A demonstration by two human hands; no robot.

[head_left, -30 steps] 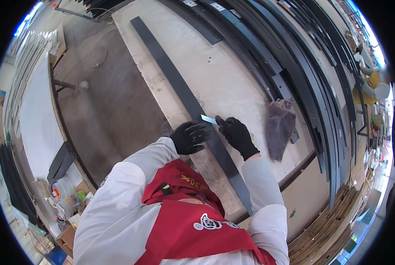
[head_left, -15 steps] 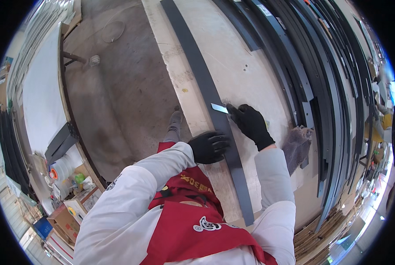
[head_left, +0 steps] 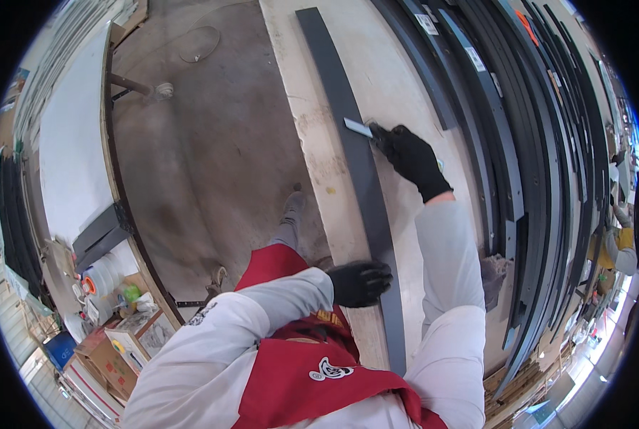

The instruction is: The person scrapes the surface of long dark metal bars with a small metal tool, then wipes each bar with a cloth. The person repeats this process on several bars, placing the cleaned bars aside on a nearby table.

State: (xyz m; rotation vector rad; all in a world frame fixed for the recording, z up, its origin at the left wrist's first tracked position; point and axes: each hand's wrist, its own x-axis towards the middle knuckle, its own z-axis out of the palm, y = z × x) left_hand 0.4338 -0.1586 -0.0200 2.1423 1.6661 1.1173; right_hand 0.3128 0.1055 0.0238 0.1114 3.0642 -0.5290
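A long dark grey strip [head_left: 348, 136] lies along the near edge of a pale workbench [head_left: 384, 79]. My right hand [head_left: 409, 154], in a black glove, holds a small flat metal blade [head_left: 358, 128] whose end rests on the strip. My left hand [head_left: 359, 282], also black-gloved, presses down on the strip's near part at the bench edge. White sleeves and a red apron fill the lower view.
Many long dark strips [head_left: 519, 129] lie side by side across the right of the bench. A grey rag [head_left: 492, 270] sits by my right arm. Left of the bench is bare concrete floor [head_left: 205, 143], a white board, and boxes with clutter [head_left: 112, 336].
My right hand has slid the blade farther along the strip, away from me. My left hand has stayed near the bench edge, so the hands are now farther apart.
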